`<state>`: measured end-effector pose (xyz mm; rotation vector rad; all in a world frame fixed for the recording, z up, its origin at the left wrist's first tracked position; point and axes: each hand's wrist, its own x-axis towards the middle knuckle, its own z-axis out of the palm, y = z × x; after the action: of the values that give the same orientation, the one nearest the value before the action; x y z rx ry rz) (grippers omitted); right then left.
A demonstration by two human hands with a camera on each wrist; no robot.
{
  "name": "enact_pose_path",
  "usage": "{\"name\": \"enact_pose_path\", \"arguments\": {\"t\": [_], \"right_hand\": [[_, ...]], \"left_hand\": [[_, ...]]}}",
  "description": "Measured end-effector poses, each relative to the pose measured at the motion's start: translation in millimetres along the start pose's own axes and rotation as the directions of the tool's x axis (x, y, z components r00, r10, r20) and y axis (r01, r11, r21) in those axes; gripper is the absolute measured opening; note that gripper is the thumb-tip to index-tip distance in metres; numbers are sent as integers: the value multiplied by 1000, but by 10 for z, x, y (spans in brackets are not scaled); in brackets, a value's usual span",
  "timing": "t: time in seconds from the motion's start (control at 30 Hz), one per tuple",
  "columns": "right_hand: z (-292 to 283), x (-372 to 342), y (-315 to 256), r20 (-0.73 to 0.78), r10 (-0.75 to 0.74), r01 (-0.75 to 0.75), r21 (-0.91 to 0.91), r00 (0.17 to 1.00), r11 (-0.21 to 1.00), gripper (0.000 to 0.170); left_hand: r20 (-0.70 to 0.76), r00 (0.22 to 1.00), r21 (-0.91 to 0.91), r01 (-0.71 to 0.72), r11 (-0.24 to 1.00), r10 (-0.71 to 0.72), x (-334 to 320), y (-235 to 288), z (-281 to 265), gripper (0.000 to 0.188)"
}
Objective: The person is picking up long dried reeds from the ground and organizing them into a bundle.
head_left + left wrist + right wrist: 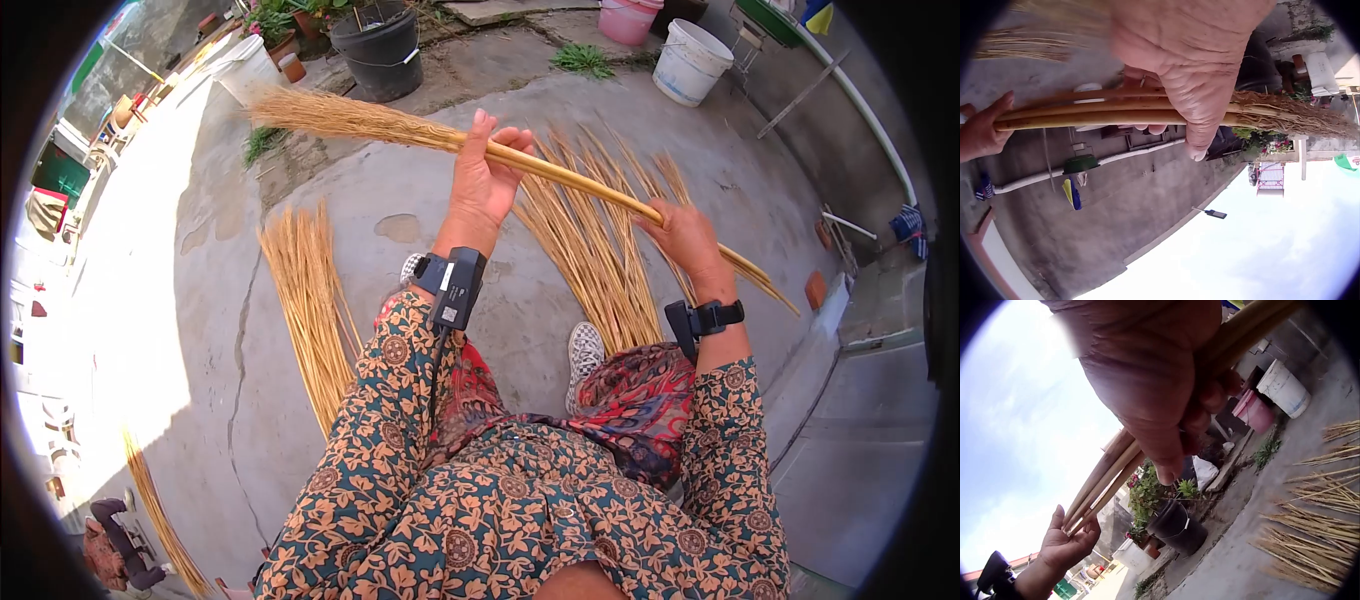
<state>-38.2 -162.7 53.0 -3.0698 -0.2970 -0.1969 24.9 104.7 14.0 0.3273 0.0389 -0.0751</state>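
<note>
Two hands on one bundle of stalks (580, 182) here, held up in the air on the person's side of the black pot (376, 55). Left hand (484, 185) has its thumb and fingers wrapped loosely round the stalks, right by the bushy end (345, 115), and that end is the bit nearest the pot. Right hand (685, 243) is further right of the pot, fingers curled snugly round the bare stalks, with the cut ends poking out past it.

On the concrete (500, 290) there's more of the stuff: a narrow pile (308, 310) on the person's side of the pot, a bit left of it, and a wider spread (600, 255) off to the pot's right, also towards the person. White bucket (248, 70) sits just left of the pot, and a pink bucket (628, 20) is well to its right.
</note>
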Motion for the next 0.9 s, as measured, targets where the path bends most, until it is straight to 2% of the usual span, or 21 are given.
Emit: {"name": "enact_pose_path", "arguments": {"t": [0.1,0.13,0.2,0.23,0.33,0.4,0.43,0.5,0.53,0.6,0.7,0.8,0.9], "right_hand": [[2,11,-24,-79,-43,40,-38,996,998,29],[20,11,-31,-103,-64,61,-33,993,998,28],[12,20,-29,-55,-56,55,-17,997,998,28],[4,23,-28,-32,-53,52,-9,998,999,28],[-48,-1,-14,217,16,-70,244,976,967,29],[-16,2,27,248,-7,-56,246,969,968,28],[-6,10,25,260,-23,-44,250,965,967,28],[-64,-7,-22,208,18,-56,181,978,982,29],[-100,-6,-53,181,35,-62,145,983,988,30],[-54,14,-37,15,-23,23,46,1000,999,27],[-31,62,-84,-141,-111,97,-103,984,990,21],[-43,126,-198,-226,-166,134,-148,960,980,17],[10,186,-275,-301,-186,149,-143,935,978,14]], "left_hand": [[-127,990,-36,-70,997,65,116,27,-110,17],[-124,990,-52,-67,996,60,128,33,-124,15],[-119,991,-82,-65,994,55,132,56,-126,13],[-70,996,-84,-64,994,58,123,70,-125,12],[73,995,-82,-55,995,61,107,69,-129,13],[159,985,-61,-59,996,68,111,85,-134,14],[157,985,-62,-64,996,74,108,88,-125,15],[152,985,-67,-77,995,87,83,97,-72,17],[79,995,-73,-61,995,67,59,80,-21,16],[-69,997,-89,-32,996,26,-11,-31,96,15],[-54,994,-22,97,995,-98,-67,-265,144,17],[48,996,-115,83,990,-78,24,-321,123,15],[74,997,-187,45,981,-32,103,-197,135,12]]}}
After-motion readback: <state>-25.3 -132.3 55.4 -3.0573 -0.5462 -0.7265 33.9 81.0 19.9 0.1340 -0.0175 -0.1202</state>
